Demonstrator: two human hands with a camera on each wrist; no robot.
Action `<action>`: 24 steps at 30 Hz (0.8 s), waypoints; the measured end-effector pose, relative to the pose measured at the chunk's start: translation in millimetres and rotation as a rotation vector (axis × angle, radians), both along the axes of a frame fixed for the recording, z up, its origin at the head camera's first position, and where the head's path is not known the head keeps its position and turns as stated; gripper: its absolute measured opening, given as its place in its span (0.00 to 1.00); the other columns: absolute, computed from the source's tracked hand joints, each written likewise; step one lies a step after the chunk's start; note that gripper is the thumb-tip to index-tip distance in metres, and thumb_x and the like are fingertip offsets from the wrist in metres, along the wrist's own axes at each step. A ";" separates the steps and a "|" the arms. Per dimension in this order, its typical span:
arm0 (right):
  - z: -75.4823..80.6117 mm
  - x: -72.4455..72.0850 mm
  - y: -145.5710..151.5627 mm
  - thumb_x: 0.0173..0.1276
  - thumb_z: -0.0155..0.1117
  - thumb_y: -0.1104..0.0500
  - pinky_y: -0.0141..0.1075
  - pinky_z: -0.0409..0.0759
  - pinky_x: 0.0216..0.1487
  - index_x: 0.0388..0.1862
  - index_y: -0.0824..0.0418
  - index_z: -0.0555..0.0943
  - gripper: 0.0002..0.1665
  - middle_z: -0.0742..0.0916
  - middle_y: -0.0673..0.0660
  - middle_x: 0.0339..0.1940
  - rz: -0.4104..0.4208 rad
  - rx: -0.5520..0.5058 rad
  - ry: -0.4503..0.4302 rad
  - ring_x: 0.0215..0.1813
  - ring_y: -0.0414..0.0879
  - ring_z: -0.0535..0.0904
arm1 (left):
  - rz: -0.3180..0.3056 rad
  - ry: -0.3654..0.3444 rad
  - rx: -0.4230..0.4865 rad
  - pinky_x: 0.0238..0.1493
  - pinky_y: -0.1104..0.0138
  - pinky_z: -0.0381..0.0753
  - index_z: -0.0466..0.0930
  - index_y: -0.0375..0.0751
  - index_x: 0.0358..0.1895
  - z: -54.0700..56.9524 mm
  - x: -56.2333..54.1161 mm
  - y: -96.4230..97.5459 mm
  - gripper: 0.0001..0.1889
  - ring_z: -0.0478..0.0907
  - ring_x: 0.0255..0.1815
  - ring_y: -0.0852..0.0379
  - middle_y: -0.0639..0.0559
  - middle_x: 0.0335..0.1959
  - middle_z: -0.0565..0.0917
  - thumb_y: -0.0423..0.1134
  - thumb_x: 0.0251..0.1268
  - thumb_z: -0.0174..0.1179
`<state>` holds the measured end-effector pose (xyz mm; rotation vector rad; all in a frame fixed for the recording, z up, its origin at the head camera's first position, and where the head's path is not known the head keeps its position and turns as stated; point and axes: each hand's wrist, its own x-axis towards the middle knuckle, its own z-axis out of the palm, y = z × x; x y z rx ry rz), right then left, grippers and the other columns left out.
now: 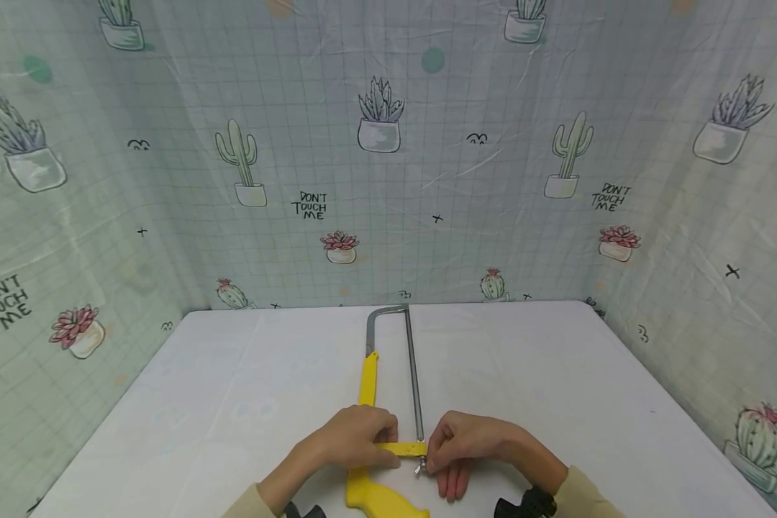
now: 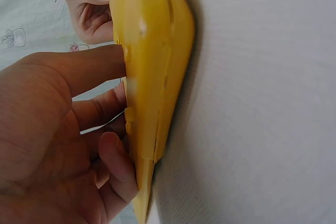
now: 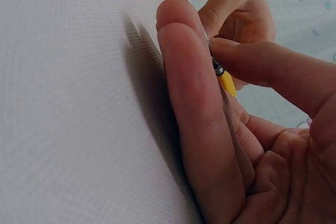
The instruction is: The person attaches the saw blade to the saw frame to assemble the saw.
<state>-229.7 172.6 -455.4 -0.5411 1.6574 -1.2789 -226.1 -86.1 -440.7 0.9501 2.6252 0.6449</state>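
Observation:
A hacksaw (image 1: 367,378) with a yellow handle (image 1: 388,500) and a grey metal front bow lies on the white table, its far end pointing away from me. My left hand (image 1: 359,435) holds the yellow frame just above the handle, thumb and fingers at the short crossbar (image 1: 409,449). In the left wrist view the yellow body (image 2: 149,51) rests on its side against the table. My right hand (image 1: 473,440) pinches at the small metal wing nut (image 1: 420,467) beyond the crossbar, its lower fingers extended along the table. The right wrist view shows the dark threaded screw (image 3: 217,67) beside the thumb, partly hidden.
The white table (image 1: 265,367) runs back to a hanging cloth (image 1: 440,173) printed with potted cacti, which also encloses both sides. A dark wrist camera (image 1: 524,503) sits on the right wrist, close to the table.

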 end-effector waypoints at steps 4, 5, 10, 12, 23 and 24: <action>-1.3 -0.5 -0.1 0.71 0.65 0.60 0.27 0.83 0.28 0.43 0.67 0.87 0.10 0.90 0.49 0.25 0.007 -0.003 -0.001 0.25 0.36 0.88 | -0.001 0.002 -0.003 0.28 0.73 0.67 0.80 0.56 0.31 -0.2 0.1 -0.2 0.11 0.67 0.23 0.69 0.65 0.22 0.74 0.50 0.59 0.74; -1.5 -0.7 -0.1 0.72 0.64 0.60 0.27 0.83 0.28 0.43 0.67 0.87 0.10 0.90 0.49 0.25 0.007 -0.001 -0.004 0.25 0.36 0.87 | -0.002 0.003 -0.003 0.28 0.73 0.67 0.80 0.56 0.32 -0.1 0.1 -0.2 0.11 0.67 0.24 0.69 0.66 0.22 0.74 0.51 0.59 0.74; -2.5 -1.0 0.2 0.72 0.64 0.61 0.27 0.83 0.28 0.44 0.71 0.86 0.13 0.90 0.49 0.24 0.006 -0.003 -0.004 0.25 0.36 0.87 | -0.007 0.001 0.006 0.28 0.73 0.67 0.79 0.56 0.31 0.3 -0.1 -0.6 0.11 0.67 0.24 0.69 0.66 0.22 0.74 0.51 0.59 0.74; -2.9 -0.7 0.5 0.71 0.64 0.62 0.27 0.83 0.27 0.45 0.74 0.85 0.14 0.90 0.50 0.24 0.004 -0.007 -0.002 0.25 0.36 0.87 | -0.007 0.001 0.009 0.28 0.73 0.67 0.79 0.56 0.31 0.0 -0.4 -0.5 0.11 0.67 0.24 0.69 0.66 0.22 0.74 0.50 0.59 0.74; -2.4 0.7 0.7 0.71 0.63 0.63 0.28 0.83 0.27 0.45 0.76 0.84 0.14 0.90 0.50 0.24 0.003 -0.019 0.002 0.24 0.36 0.87 | 0.000 0.001 0.009 0.28 0.73 0.67 0.80 0.56 0.31 -1.3 -0.2 -0.1 0.11 0.67 0.23 0.69 0.66 0.22 0.74 0.51 0.58 0.75; -2.3 0.9 0.7 0.71 0.63 0.63 0.28 0.83 0.27 0.45 0.75 0.84 0.14 0.90 0.50 0.24 0.004 -0.018 0.002 0.24 0.36 0.87 | 0.001 0.003 0.008 0.28 0.73 0.67 0.80 0.56 0.31 -1.3 -0.1 -0.1 0.11 0.67 0.23 0.69 0.66 0.22 0.74 0.50 0.58 0.75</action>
